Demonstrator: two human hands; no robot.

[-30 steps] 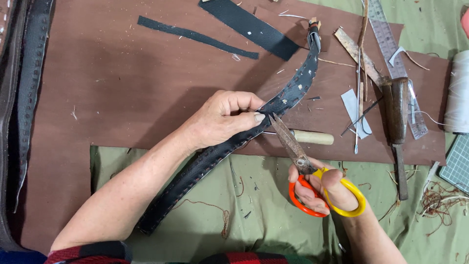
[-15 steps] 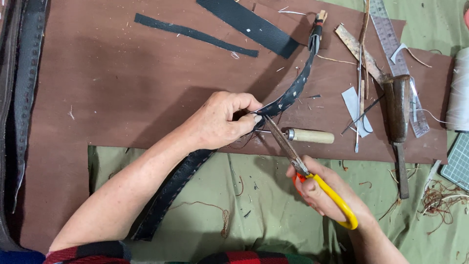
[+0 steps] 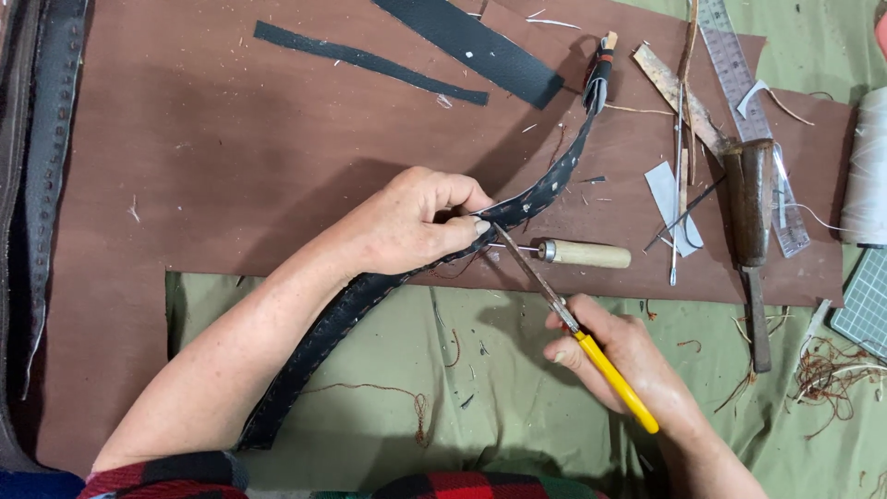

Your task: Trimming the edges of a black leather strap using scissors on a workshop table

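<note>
Your left hand (image 3: 411,226) is closed around the dark leather strap (image 3: 545,189), thumb and fingers pinching it at about its middle and lifting that part off the brown leather sheet (image 3: 231,185). Your right hand (image 3: 614,356) is wrapped round the yellow-handled scissors (image 3: 573,323), fingers curled through the handles; the blades look nearly shut, with their tips touching the strap's lower edge right beside your left thumb.

From your left hand the strap curves up and to the right, ending in a folded tip with a pale tab; the other way it runs down and to the left, past the sheet's edge and onto the green cloth (image 3: 480,407) that covers the desk.

Just right of your left hand, an awl with a pale wooden handle (image 3: 582,253) lies on the sheet under the scissor blades. Further right of the strap lie a dark wooden-handled tool (image 3: 753,208), a clear ruler (image 3: 748,111), thin sticks and paper scraps. Above the strap lie two cut black strips, a wide one (image 3: 471,42) and a narrow one (image 3: 370,62). Well to the right of the strap a spool of white thread (image 3: 868,176) sits at the frame's edge, with a tangle of reddish thread offcuts (image 3: 827,370) below it on the cloth
</note>
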